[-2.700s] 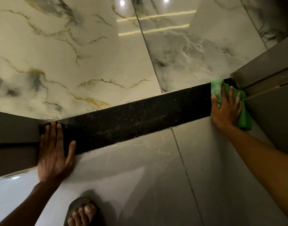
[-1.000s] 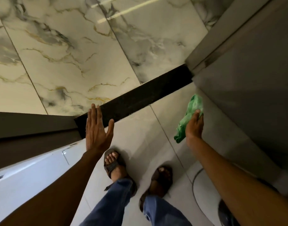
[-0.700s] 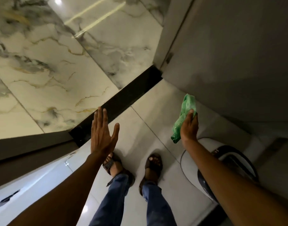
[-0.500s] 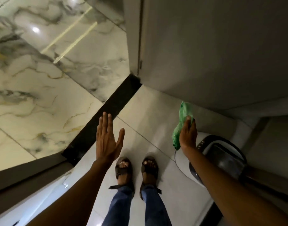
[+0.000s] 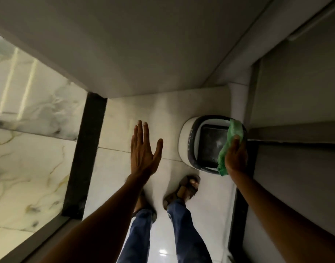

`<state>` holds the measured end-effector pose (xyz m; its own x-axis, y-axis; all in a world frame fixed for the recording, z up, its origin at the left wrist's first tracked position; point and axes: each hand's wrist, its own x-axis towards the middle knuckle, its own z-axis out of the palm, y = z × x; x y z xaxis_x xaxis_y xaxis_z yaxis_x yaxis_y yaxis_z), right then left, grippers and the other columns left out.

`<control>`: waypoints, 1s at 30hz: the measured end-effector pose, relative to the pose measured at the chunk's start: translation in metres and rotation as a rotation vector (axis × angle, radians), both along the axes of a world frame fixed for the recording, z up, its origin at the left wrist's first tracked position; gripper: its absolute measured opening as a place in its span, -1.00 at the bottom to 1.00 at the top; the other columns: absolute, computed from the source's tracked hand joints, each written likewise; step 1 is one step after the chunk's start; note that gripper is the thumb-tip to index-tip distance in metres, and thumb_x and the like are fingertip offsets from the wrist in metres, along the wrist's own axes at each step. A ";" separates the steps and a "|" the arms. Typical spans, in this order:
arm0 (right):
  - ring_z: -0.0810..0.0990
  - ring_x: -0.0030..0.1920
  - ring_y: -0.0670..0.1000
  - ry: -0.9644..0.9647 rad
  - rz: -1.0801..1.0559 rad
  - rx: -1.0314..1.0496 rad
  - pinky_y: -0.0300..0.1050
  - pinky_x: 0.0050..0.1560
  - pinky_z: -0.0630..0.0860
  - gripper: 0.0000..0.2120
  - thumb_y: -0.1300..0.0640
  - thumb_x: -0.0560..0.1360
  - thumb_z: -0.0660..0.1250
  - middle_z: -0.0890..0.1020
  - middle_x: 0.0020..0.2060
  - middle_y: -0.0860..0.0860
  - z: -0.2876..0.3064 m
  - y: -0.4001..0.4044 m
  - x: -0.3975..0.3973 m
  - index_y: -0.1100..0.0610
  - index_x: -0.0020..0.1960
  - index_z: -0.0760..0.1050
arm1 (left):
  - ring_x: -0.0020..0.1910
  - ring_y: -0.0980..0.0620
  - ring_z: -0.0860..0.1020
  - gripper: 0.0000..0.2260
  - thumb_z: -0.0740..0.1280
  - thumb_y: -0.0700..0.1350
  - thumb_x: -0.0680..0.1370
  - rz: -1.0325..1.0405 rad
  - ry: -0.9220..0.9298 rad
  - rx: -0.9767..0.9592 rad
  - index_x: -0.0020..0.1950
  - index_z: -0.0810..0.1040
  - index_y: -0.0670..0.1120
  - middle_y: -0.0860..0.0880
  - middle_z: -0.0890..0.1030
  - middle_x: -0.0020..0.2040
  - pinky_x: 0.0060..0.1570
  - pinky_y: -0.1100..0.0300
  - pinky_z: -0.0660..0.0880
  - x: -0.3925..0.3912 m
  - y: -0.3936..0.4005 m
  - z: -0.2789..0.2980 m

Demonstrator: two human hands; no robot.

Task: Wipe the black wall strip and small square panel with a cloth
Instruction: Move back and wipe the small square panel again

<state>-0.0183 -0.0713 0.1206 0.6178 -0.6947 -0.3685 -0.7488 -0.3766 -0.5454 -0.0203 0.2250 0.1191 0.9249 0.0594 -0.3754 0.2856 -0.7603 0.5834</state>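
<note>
The black strip (image 5: 85,154) runs steeply along the left, between the marble surface and the pale floor tiles. My left hand (image 5: 143,150) is held out flat in the air with straight fingers, to the right of the strip and apart from it. My right hand (image 5: 235,156) grips a green cloth (image 5: 229,147), which hangs over the right edge of a white bin. A second narrow black strip (image 5: 236,221) runs along the floor's right edge under my right forearm. I cannot make out a small square panel.
A white bin (image 5: 187,143) with a dark rim and a dark inside stands on the floor by the grey door frame (image 5: 295,133). A grey wall (image 5: 143,44) fills the top. My sandalled feet (image 5: 183,190) and blue jeans are below centre.
The view has swung right, away from the strip. My right hand took the cloth off the strip's end and now holds it over the bin. My left hand came off the strip.
</note>
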 end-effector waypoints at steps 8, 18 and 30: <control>0.70 0.10 0.43 0.015 0.111 -0.261 0.27 0.10 0.61 -0.55 -0.04 0.80 0.10 0.70 0.14 0.40 -0.057 -0.092 -0.028 0.28 0.37 0.55 | 0.85 -0.06 -0.19 -0.19 0.04 0.32 0.74 -0.191 0.005 -0.036 0.86 -0.11 -0.07 -0.03 -0.21 0.85 0.83 -0.08 -0.09 0.013 -0.107 -0.054; 0.44 0.62 0.26 -0.029 0.415 -0.454 0.25 0.63 0.36 -0.50 0.05 0.79 0.18 0.48 0.60 0.23 -0.155 -0.097 -0.031 0.23 0.66 0.35 | 0.85 -0.19 -0.03 -0.24 0.17 0.18 0.78 -0.555 -0.098 -0.013 0.83 0.02 -0.23 -0.21 -0.01 0.85 0.82 -0.15 -0.01 0.015 -0.218 -0.128; 0.02 0.79 0.19 0.023 0.806 -0.627 0.20 0.78 -0.06 -0.36 -0.13 0.80 -0.03 0.06 0.78 0.12 -0.216 -0.111 -0.050 0.15 0.78 -0.03 | 0.83 -0.20 0.13 -0.23 0.34 0.14 0.75 -0.556 -0.319 0.130 0.79 0.19 -0.29 -0.23 0.15 0.83 0.82 -0.02 -0.11 0.003 -0.216 -0.203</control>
<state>-0.0683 -0.1827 -0.0958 0.9841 -0.1471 -0.0992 -0.1539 -0.9860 -0.0648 -0.0173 0.0092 -0.0838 0.8959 -0.4331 -0.0991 -0.3422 -0.8150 0.4676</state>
